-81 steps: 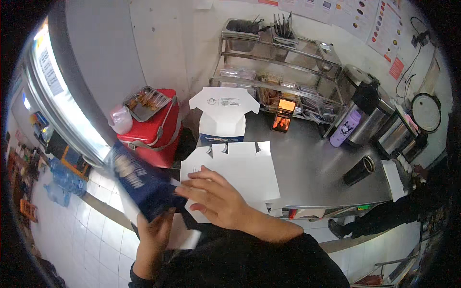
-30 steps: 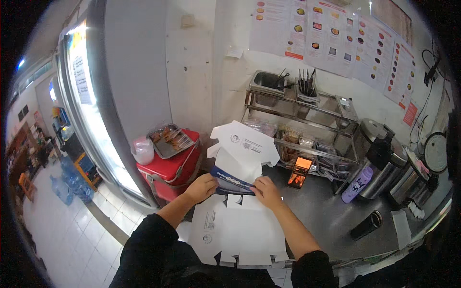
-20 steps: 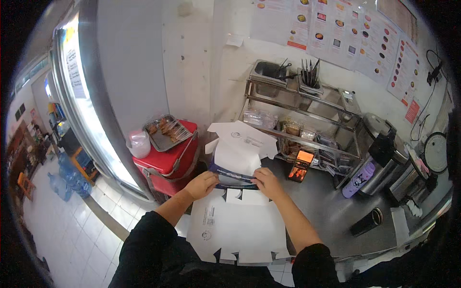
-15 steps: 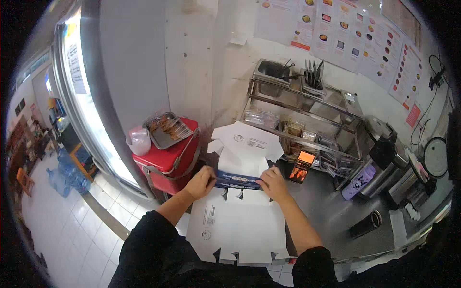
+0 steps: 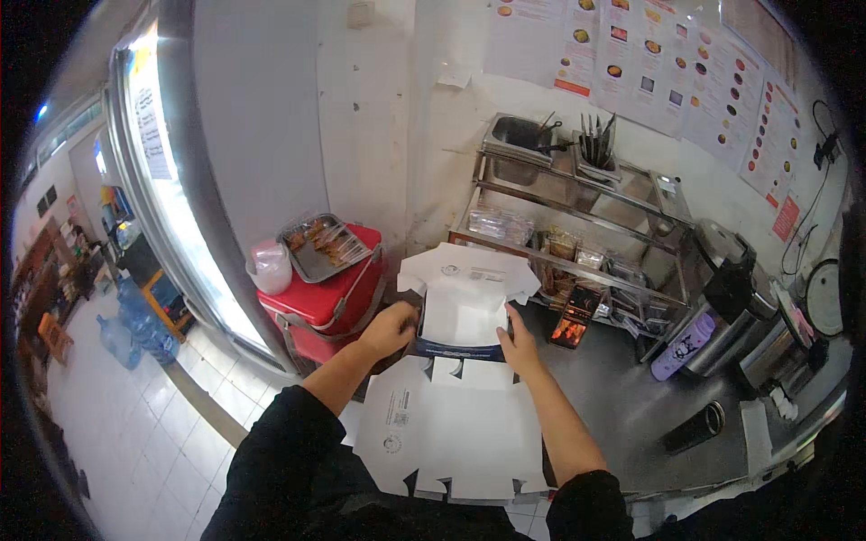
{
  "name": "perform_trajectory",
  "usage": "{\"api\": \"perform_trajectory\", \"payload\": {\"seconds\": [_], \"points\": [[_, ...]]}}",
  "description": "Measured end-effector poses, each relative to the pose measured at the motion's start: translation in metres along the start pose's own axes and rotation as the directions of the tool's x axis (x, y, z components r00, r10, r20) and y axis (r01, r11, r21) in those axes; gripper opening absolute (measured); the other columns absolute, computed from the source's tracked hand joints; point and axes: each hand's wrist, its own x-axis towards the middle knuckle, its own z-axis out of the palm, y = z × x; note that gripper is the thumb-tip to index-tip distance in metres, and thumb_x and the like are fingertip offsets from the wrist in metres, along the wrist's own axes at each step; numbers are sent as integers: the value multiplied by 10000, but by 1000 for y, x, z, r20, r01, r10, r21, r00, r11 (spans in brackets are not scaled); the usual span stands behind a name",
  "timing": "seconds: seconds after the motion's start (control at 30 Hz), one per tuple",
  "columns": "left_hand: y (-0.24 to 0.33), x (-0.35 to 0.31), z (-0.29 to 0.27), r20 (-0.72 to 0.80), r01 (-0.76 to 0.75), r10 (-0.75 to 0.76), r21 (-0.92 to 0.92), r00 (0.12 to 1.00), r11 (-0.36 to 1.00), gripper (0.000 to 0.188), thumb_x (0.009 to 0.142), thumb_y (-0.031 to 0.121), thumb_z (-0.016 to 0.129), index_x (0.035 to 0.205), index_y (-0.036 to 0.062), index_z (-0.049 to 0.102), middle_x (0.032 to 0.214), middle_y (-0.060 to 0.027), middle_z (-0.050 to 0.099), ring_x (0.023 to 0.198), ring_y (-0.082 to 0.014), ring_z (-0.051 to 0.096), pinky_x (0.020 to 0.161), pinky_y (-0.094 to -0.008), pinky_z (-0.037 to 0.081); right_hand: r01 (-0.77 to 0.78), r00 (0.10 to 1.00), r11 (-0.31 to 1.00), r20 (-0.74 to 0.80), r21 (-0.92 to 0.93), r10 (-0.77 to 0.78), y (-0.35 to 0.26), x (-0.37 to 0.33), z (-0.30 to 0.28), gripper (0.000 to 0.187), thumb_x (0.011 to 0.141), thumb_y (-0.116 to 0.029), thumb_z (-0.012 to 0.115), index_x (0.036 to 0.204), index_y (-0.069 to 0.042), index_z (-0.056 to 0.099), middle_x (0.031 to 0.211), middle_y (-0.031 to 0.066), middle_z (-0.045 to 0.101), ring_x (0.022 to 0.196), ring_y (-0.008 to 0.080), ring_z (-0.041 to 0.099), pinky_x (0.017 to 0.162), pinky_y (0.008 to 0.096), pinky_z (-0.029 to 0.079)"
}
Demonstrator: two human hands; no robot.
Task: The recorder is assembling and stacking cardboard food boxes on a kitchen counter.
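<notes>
Left hand (image 5: 391, 331) and right hand (image 5: 520, 345) flank open white-and-navy cardboard box (image 5: 458, 317), 1 per side. Can't tell if either pinches it.

Nearest you lies the cardboard (image 5: 460, 419), with the box (image 5: 460, 351) just behind it on the counter (image 5: 622, 406). Left, the cooler (image 5: 316, 307) bears a tray (image 5: 310, 269) and a cup (image 5: 271, 269); right are a phone (image 5: 575, 317), bottle (image 5: 683, 347) and tumbler (image 5: 695, 427); behind, the rack (image 5: 559, 264).

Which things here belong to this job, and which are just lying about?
In the job: open box; left hand and right hand at its sides; probably the flat white cardboard.

Apparently just nearby: red cooler; metal tray on it; phone; purple bottle; black tumbler.
</notes>
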Motion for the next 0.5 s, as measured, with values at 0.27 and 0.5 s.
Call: {"api": "perform_trajectory", "payload": {"seconds": [0.27, 0.5], "points": [[-29, 49, 13, 143, 372, -348, -488, 927, 790, 620, 680, -99, 600, 1288, -20, 503, 965, -80, 650, 852, -190, 644, 751, -320, 524, 62, 991, 993, -116, -96, -73, 15, -3, 9, 604, 902, -152, 604, 1458, -143, 367, 1063, 236, 647, 927, 324, 658, 836, 395, 495], [-31, 52, 44, -277, 370, -556, -510, 784, 776, 162, 810, 46, 617, 913, -49, 698, 861, -120, 732, 791, -191, 684, 731, -314, 522, 52, 994, 988, -86, -143, -64, 13, -4, 8, 615, 896, -200, 614, 1455, -135, 365, 1028, 254, 655, 798, 349, 660, 751, 397, 506]]}}
